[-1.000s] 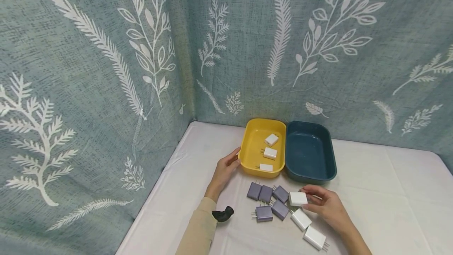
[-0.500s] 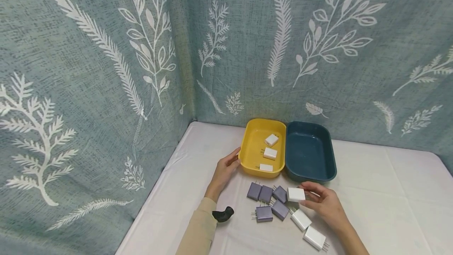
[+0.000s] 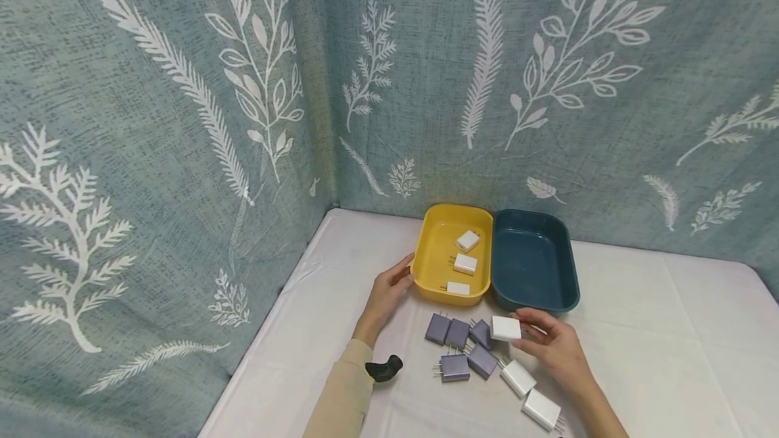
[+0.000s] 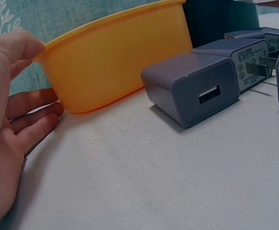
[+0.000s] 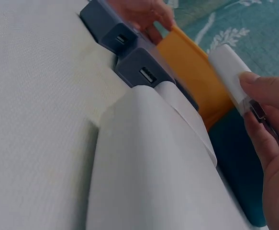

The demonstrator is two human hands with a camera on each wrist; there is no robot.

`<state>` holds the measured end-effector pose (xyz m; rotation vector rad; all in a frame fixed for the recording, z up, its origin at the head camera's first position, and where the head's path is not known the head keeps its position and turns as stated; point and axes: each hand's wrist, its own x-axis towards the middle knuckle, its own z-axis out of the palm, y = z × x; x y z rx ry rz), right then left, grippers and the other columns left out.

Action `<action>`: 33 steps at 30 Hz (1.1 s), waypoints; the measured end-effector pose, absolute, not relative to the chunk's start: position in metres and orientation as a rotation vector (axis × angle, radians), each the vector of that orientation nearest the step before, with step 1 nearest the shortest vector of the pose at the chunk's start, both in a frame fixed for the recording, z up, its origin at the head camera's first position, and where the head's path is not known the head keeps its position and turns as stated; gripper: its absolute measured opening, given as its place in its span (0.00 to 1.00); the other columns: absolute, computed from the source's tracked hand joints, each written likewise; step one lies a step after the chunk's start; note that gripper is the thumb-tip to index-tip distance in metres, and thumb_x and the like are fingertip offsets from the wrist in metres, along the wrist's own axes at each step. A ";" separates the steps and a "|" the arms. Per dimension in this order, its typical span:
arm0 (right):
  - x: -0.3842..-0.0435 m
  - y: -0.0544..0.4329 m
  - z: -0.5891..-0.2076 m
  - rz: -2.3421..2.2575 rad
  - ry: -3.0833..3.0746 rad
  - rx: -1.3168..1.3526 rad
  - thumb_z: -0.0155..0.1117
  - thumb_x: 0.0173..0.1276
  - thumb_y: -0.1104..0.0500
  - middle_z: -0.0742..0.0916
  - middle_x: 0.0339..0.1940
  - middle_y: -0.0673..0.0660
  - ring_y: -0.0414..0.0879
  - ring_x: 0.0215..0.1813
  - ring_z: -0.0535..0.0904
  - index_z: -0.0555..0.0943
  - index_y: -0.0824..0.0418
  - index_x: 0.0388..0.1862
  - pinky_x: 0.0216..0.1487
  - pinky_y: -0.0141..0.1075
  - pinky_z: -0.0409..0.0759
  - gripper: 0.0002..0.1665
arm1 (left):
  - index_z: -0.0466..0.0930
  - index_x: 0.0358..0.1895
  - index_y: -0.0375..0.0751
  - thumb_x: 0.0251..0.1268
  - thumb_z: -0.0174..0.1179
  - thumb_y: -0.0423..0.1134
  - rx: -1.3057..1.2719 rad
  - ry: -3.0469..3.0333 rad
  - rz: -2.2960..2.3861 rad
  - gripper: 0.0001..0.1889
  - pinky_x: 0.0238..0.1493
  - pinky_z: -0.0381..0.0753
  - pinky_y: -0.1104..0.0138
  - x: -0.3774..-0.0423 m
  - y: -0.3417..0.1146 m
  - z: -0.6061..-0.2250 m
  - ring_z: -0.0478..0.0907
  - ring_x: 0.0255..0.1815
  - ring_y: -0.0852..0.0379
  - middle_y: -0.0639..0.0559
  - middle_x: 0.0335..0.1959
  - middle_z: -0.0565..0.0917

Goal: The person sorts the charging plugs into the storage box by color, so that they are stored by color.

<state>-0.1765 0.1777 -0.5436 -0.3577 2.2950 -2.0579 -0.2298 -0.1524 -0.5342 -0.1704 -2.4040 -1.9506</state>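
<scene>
My right hand point(image 3: 552, 342) pinches a white USB wall charger point(image 3: 506, 328) between thumb and fingers, its metal prongs toward the palm in the right wrist view. The charger is held up near the front of the dark blue bin point(image 3: 534, 306), overlapping a purple charger point(image 3: 480, 334) in the head view. My left hand point(image 3: 386, 295) touches the left side of the yellow bin point(image 3: 452, 298), its thumb at the rim and its fingers fairly straight beside the wall. Three white chargers lie in the yellow bin, among them one in the middle point(image 3: 465, 263).
Several purple chargers point(image 3: 454, 368) lie on the white tablecloth point(image 3: 657, 330) before the bins. Two white chargers point(image 3: 541, 410) lie to their right. A patterned curtain point(image 3: 426, 86) stands behind the bins. A black wrist device point(image 3: 384, 368) sits by the left sleeve.
My right hand has lifted the white charger and carried it slightly left and toward the bins. The left hand stays at the yellow bin.
</scene>
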 end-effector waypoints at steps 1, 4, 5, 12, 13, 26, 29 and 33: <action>-0.176 0.177 -0.543 -2.069 2.291 -0.360 0.72 0.46 0.77 0.86 0.47 0.41 0.29 0.52 0.82 0.74 0.79 0.56 0.53 0.26 0.80 0.34 | 0.69 0.70 0.47 0.71 0.55 0.38 -0.169 -2.405 -1.949 0.25 0.68 0.72 0.55 -0.230 -0.152 -0.534 0.73 0.68 0.47 0.49 0.70 0.71; -0.176 0.176 -0.542 -2.129 2.248 -0.383 0.71 0.46 0.79 0.86 0.47 0.41 0.30 0.51 0.82 0.72 0.82 0.56 0.52 0.27 0.81 0.34 | 0.69 0.70 0.47 0.71 0.55 0.37 -0.168 -2.407 -1.949 0.25 0.68 0.72 0.55 -0.229 -0.152 -0.534 0.73 0.68 0.47 0.49 0.70 0.71; -0.176 0.175 -0.542 -2.149 2.234 -0.391 0.71 0.46 0.79 0.86 0.47 0.41 0.30 0.51 0.82 0.72 0.83 0.55 0.52 0.27 0.82 0.34 | 0.69 0.70 0.47 0.71 0.55 0.37 -0.168 -2.407 -1.950 0.25 0.68 0.72 0.55 -0.229 -0.152 -0.534 0.73 0.68 0.46 0.48 0.71 0.71; -0.177 0.170 -0.541 -2.156 2.232 -0.361 0.72 0.46 0.78 0.86 0.46 0.39 0.29 0.51 0.82 0.72 0.82 0.56 0.53 0.26 0.81 0.35 | 0.69 0.70 0.47 0.71 0.55 0.37 -0.165 -2.407 -1.955 0.25 0.69 0.71 0.54 -0.229 -0.152 -0.533 0.73 0.68 0.46 0.49 0.70 0.71; -0.177 0.169 -0.541 -2.143 2.239 -0.338 0.72 0.46 0.78 0.86 0.46 0.39 0.29 0.51 0.82 0.72 0.81 0.56 0.53 0.26 0.81 0.35 | 0.69 0.70 0.46 0.71 0.55 0.37 -0.167 -2.410 -1.955 0.25 0.69 0.71 0.54 -0.230 -0.152 -0.533 0.72 0.68 0.46 0.49 0.71 0.71; -0.180 0.160 -0.536 -2.037 2.349 -0.244 0.74 0.48 0.74 0.84 0.52 0.54 0.27 0.51 0.81 0.75 0.74 0.57 0.54 0.26 0.80 0.34 | 0.68 0.71 0.47 0.72 0.54 0.36 -0.161 -2.400 -2.015 0.25 0.70 0.70 0.55 -0.230 -0.154 -0.532 0.70 0.70 0.45 0.51 0.72 0.70; -0.182 0.158 -0.536 -2.031 2.349 -0.223 0.74 0.49 0.73 0.83 0.55 0.61 0.27 0.51 0.81 0.75 0.73 0.58 0.54 0.26 0.80 0.34 | 0.68 0.71 0.47 0.71 0.54 0.36 -0.166 -2.395 -2.008 0.25 0.69 0.70 0.54 -0.229 -0.154 -0.532 0.70 0.69 0.44 0.50 0.72 0.70; -0.183 0.155 -0.534 -2.025 2.342 -0.188 0.75 0.50 0.71 0.81 0.58 0.67 0.27 0.51 0.81 0.76 0.70 0.58 0.55 0.26 0.80 0.34 | 0.68 0.70 0.48 0.71 0.55 0.37 -0.163 -2.402 -1.996 0.25 0.70 0.70 0.54 -0.229 -0.153 -0.532 0.70 0.69 0.44 0.50 0.72 0.70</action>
